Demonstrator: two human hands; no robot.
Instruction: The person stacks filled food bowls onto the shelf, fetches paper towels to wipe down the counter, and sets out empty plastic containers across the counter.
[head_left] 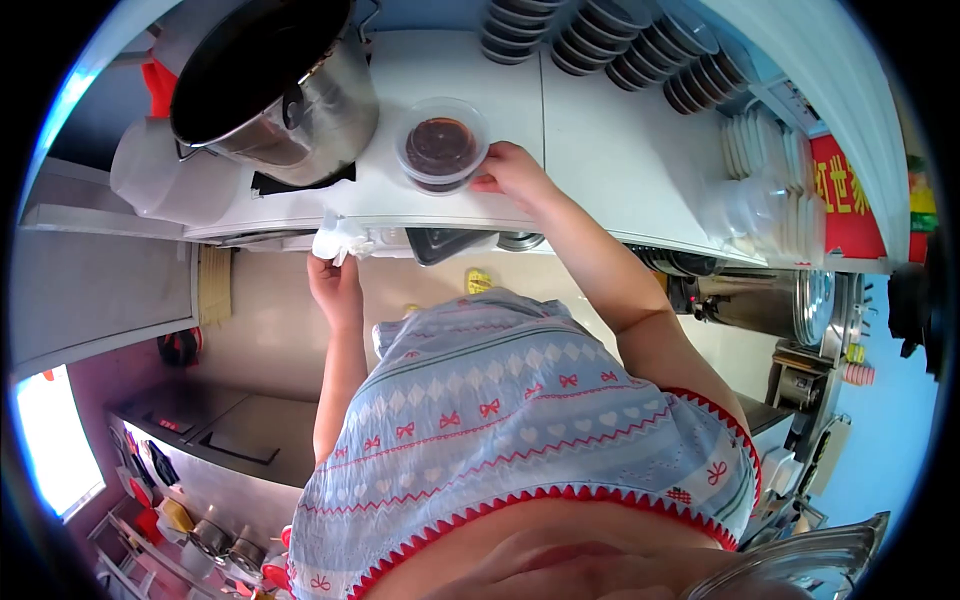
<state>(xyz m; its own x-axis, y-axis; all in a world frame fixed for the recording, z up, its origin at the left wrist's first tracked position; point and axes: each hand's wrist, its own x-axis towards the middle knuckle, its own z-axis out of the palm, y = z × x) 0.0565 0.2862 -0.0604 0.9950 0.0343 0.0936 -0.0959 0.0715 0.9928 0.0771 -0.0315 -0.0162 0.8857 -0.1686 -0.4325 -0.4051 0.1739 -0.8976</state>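
Observation:
My right hand reaches over the white counter, its fingers closed on the rim of a clear round plastic container. That container holds something dark brown and stands near the counter's front edge. Lower and to the left, my left hand pinches a crumpled white cloth or tissue at the counter's edge. Just behind the cloth stands a large steel pot with a dark inside.
Stacks of filled round containers line the back of the counter. White lids are stacked at the right. A translucent tub stands left of the pot. Below the counter edge is a dark tray.

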